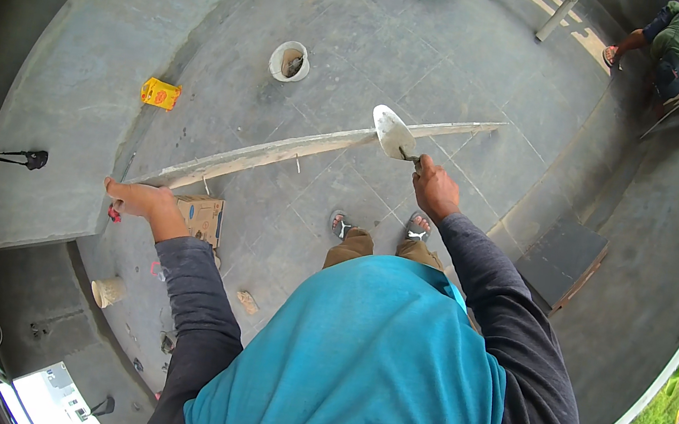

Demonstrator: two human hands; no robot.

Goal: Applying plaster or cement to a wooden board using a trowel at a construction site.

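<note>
- Plank (278, 152): slants across in front of the person.
- Left hand (146, 202): gripping plank's left end.
- Right hand (437, 190): closed round trowel (392, 135) handle, near side of plank; blade overlaps plank, contact unclear.
- Bucket (275, 64): beyond plank.
- Box (202, 218): near side, by plank's left end.
- Yellow pack (160, 94): beyond that end.

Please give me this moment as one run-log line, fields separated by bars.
left hand: holding long board near one end | right hand: holding trowel | around: pale bucket, yellow packet
</note>
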